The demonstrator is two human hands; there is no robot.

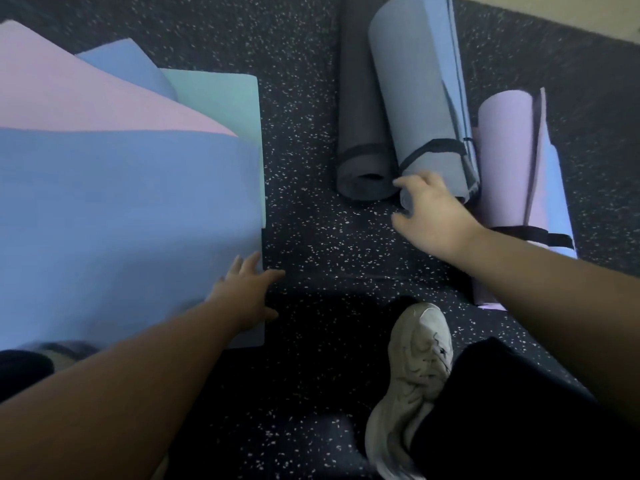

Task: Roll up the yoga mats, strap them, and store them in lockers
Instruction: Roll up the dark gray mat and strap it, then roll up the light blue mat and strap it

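Observation:
A flat blue mat (131, 216) lies on top of a pile at the left, over a pink mat (69, 91), a teal mat (221, 95) and another blue mat (128, 67). My left hand (247, 289) rests with spread fingers on the top blue mat's right edge. At the right lie rolled mats: a dark grey roll (363, 109), a grey-blue roll (419, 98) with a black strap (436, 148), and a lilac roll (509, 154). My right hand (429, 209) is at the near end of the grey-blue roll, fingers curled round that end.
The floor (304, 220) is dark speckled rubber. My white shoe (412, 386) and black trouser leg (502, 410) fill the lower right. A black strap (533, 235) circles the lilac roll's near end. A pale wall base (554, 15) shows at the top right.

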